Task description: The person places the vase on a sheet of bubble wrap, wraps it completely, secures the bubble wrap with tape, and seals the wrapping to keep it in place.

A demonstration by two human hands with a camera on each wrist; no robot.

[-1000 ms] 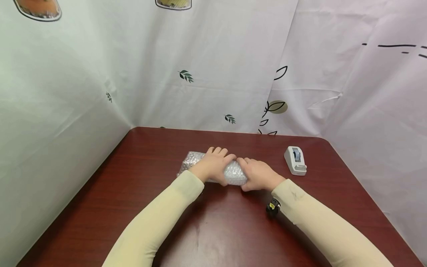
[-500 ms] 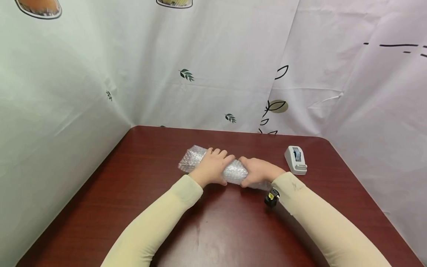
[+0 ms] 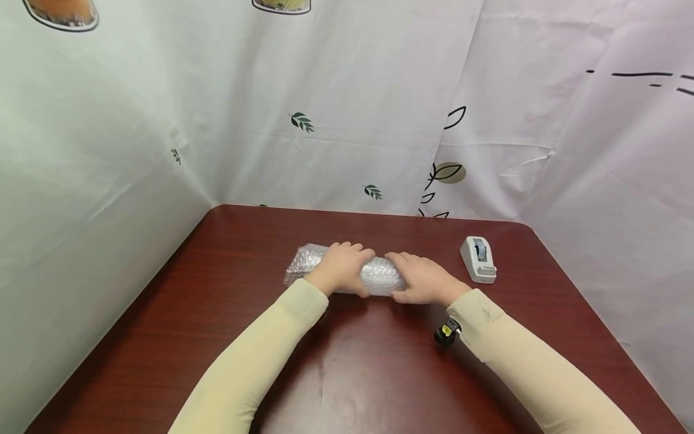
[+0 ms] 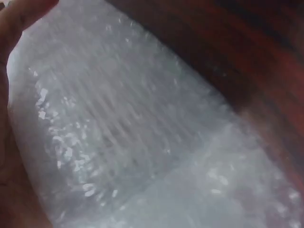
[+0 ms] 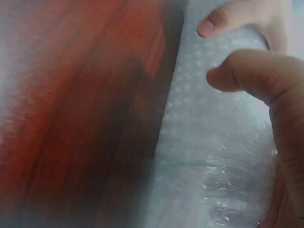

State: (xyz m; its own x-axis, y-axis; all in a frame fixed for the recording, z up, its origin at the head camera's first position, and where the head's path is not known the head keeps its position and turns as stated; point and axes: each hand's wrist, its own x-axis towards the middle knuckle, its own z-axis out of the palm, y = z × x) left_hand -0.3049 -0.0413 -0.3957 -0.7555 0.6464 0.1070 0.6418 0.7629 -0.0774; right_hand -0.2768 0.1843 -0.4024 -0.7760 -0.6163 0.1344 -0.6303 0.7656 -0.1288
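Note:
A long bundle of bubble wrap (image 3: 381,276) lies across the table, its loose clear end sticking out at the left. My left hand (image 3: 344,269) grips it near the middle, fingers over the far side and thumb on the near side. Just to the right, my right hand (image 3: 425,278) holds the bundle the same way. In the left wrist view the bubble wrap (image 4: 123,109) fills most of the picture, with ridged layers showing through. Both thumbs rest on the bubble wrap (image 5: 190,118) in the right wrist view. Whatever is inside cannot be made out.
A white tape dispenser (image 3: 479,260) with a roll of tape stands on the right of the dark red wooden table (image 3: 347,374). White patterned cloth (image 3: 347,150) hangs behind the table and along both sides.
Half a second ago the bundle slanted, left end farther away and right end showing under my right wrist. Now it lies nearly level, and my right hand has turned with it.

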